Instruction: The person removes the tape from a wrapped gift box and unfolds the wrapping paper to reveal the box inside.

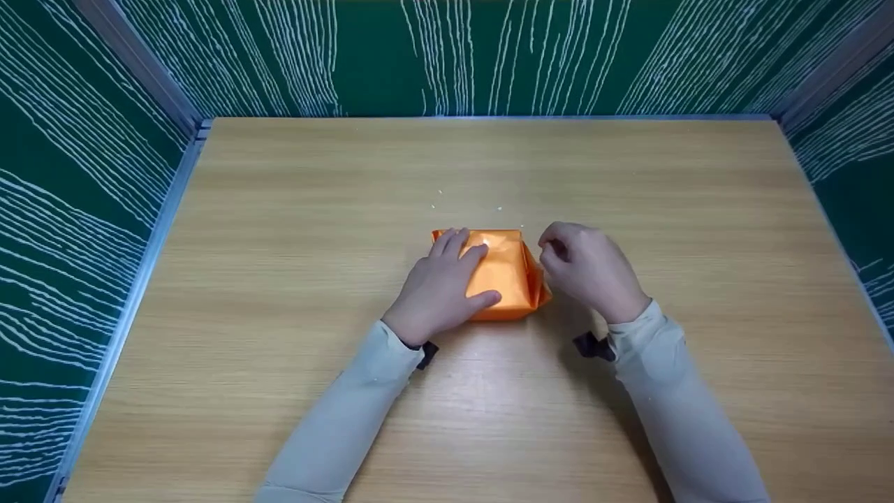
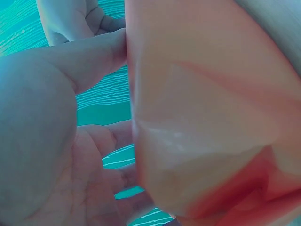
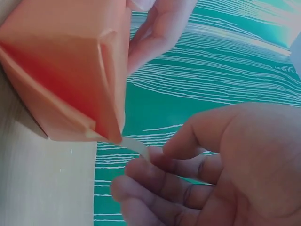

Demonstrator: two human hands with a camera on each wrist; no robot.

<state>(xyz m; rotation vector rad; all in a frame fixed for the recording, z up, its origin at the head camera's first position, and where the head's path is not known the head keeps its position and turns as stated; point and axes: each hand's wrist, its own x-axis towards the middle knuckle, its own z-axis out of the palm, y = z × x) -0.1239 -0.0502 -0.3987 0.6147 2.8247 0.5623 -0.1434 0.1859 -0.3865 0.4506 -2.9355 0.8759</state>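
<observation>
An orange package (image 1: 508,269) wrapped in shiny paper sits on the table, its right end folded into creased flaps. My left hand (image 1: 441,290) rests on the package's top left with fingers and thumb spread. At the package's right end, my right hand (image 1: 590,269) is curled, its thumb and fingertips together. In the right wrist view a narrow, pale strip of tape (image 3: 136,147) runs from the lower corner of the folded end to my right fingertips, which pinch it. The left wrist view shows the package (image 2: 188,103) close up beside my left thumb and fingers.
The package lies near the middle of a wooden table (image 1: 314,209). Tiny white specks (image 1: 499,208) are scattered behind it. Green panels with white lines (image 1: 377,63) stand along the back and sides. A dark strap piece (image 1: 594,346) hangs at my right wrist.
</observation>
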